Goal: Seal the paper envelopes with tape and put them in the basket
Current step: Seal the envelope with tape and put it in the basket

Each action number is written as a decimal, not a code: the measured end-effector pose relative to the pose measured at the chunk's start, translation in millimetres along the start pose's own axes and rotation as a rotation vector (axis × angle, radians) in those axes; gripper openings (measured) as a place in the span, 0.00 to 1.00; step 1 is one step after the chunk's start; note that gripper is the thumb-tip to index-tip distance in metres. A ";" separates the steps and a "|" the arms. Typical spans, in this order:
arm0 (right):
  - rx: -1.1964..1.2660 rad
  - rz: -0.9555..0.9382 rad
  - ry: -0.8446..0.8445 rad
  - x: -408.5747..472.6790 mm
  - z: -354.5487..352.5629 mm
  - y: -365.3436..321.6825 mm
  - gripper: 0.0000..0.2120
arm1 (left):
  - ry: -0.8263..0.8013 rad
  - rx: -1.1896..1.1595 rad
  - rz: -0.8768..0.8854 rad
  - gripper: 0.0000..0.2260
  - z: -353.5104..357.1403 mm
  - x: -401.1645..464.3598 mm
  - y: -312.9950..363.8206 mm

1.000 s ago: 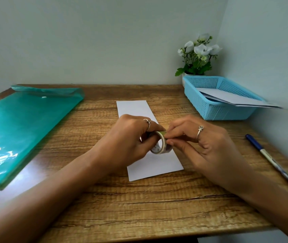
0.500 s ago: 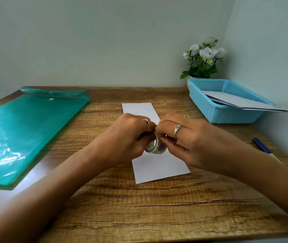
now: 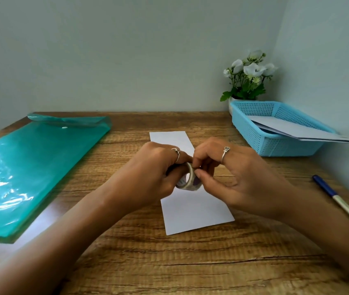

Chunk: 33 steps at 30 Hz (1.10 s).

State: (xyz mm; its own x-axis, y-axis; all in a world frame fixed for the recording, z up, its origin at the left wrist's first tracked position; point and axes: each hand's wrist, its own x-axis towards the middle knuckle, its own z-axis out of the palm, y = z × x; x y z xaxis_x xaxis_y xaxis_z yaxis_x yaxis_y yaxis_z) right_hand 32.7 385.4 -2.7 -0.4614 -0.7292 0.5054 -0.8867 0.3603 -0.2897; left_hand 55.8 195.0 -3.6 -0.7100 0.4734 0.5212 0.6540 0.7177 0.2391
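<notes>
A tape roll (image 3: 188, 177) is gripped in the curled left hand (image 3: 148, 173) above a white envelope (image 3: 192, 201) at mid-desk, its edge pinched by the right hand (image 3: 237, 177) fingertips (image 3: 197, 167).

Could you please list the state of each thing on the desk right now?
Tape roll: held in the left hand, right hand fingertips picking at its rim.
Envelope: flat on the desk, under the hands.
Basket: holds envelopes, overhanging its right rim.
Green folder: lying flat, flap shut.
Pen: lying untouched.
</notes>
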 end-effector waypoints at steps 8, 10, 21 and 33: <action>0.085 0.005 0.039 4.3 2.9 -5.2 0.04 | 0.017 0.002 -0.038 0.08 -4.6 -1.1 1.4; 0.072 0.001 0.039 3.7 4.4 -5.2 0.06 | 0.028 0.004 -0.052 0.07 -3.9 -1.5 0.1; 0.098 0.027 0.026 3.8 6.6 -8.3 0.03 | 0.059 0.029 -0.055 0.08 -3.0 -3.2 3.1; 0.100 0.012 0.028 3.0 3.3 -9.5 0.05 | 0.091 0.043 -0.024 0.07 0.2 -3.0 3.1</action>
State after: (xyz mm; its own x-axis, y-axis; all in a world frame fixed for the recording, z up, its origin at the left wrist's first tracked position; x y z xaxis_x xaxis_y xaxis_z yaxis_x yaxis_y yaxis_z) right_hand 39.9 377.9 -1.1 -0.4735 -0.7084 0.5233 -0.8745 0.3076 -0.3750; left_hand 59.9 195.9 -4.5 -0.6976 0.4085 0.5886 0.6237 0.7506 0.2183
